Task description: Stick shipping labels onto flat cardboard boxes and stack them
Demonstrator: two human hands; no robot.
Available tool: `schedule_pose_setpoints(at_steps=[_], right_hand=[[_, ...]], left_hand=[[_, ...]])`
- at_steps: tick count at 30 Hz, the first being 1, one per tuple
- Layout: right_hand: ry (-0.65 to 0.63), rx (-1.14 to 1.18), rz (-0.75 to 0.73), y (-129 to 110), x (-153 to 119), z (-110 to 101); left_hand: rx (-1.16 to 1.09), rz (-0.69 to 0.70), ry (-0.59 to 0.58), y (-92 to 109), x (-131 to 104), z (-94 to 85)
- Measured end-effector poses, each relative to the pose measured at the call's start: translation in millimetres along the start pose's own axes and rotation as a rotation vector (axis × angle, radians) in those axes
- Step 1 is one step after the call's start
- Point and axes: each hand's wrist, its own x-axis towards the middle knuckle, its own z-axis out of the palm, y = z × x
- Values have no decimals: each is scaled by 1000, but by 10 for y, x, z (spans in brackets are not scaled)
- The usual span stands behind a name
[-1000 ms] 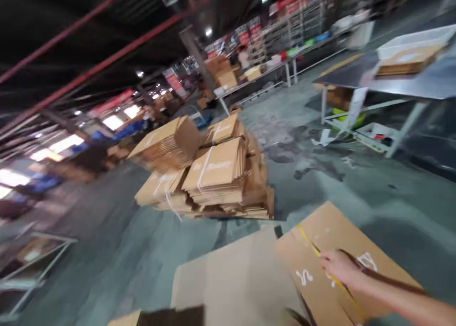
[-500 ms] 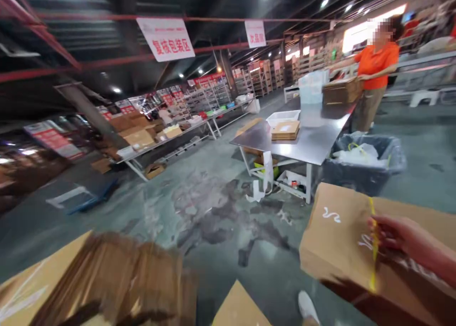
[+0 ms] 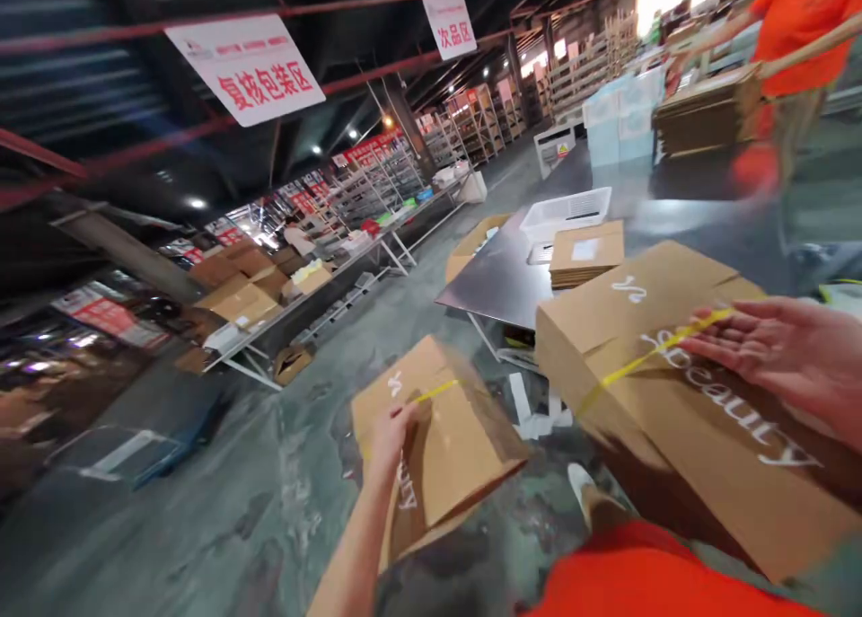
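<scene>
2 strapped cardboard bundles, 1 in each hand, off the tabletop's near left corner

The left bundle [image 3: 451, 446], brown cardboard with white lettering, hangs above the floor, in front of the tabletop's near left corner and apart from it. The left hand [image 3: 391, 433] has its fingers clenched round the yellow strap [image 3: 436, 390] on its upper face. The right bundle [image 3: 660, 401], tilted and lettered "beauty", covers part of the tabletop's near edge from view; whether the 2 touch, I cannot tell. The right hand [image 3: 768, 343] lies over it, fingers curled round the second yellow band [image 3: 629, 365]

Just beyond the right bundle, a small stack of flat cardboard [image 3: 587, 256] with a white label sits on the tabletop [image 3: 495, 285], touching or close to a white plastic tray [image 3: 566, 211] near the left edge. A carton [image 3: 468, 253] stands beside that edge

Toward the far end are pale blue packages [image 3: 623, 118] and a taller cardboard stack [image 3: 704, 114], with a co-worker in an orange top [image 3: 808, 38] at the right edge, an arm reaching to the stack

Pale paper strips [image 3: 532, 410] lie on the floor [image 3: 289, 509] near the tabletop's near left corner; 2 white signs [image 3: 246, 69] with red characters hang overhead
</scene>
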Motion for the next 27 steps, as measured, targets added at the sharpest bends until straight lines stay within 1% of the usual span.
schedule_pose_setpoints(at_steps=[1, 2, 3, 5, 7, 9, 11, 13, 15, 17, 18, 19, 21, 24, 27], right_hand=[[28, 51, 93, 51, 217, 289], [50, 90, 156, 104, 430, 573], [54, 117, 182, 159, 640, 849], [26, 161, 143, 281, 1039, 1376], [8, 238, 126, 420, 1381, 1860], [12, 321, 113, 576, 1642, 2290], [29, 380, 77, 749, 1825, 2661], [68, 422, 19, 937, 1959, 2984], [118, 475, -72, 1136, 2085, 3288], [174, 543, -159, 1339, 2239, 3602], [207, 569, -189, 1439, 2331, 3765], [243, 585, -203, 1537, 2434, 3928], [329, 584, -195, 1729, 2663, 4232], [470, 566, -161, 2018, 2999, 4587], [529, 610, -174, 2285, 3260, 4819]], left_hand=[[14, 60, -37, 161, 419, 59], [34, 107, -66, 318, 821, 122], [52, 144, -88, 461, 1210, 190], [75, 186, -133, 692, 1956, 341], [72, 210, -199, 856, 2675, 518], [61, 253, -286, 969, 3378, 731], [61, 311, -379, 1036, 4061, 986], [68, 364, -472, 1057, 4706, 1281], [75, 415, -570, 1051, 5282, 1603], [80, 471, -670, 1054, 5755, 1924], [84, 501, -722, 1067, 5947, 2073], [89, 531, -772, 1088, 6110, 2211], [100, 585, -867, 1143, 6364, 2439], [100, 652, -952, 1194, 6638, 2653], [79, 706, -973, 1174, 6860, 2740]])
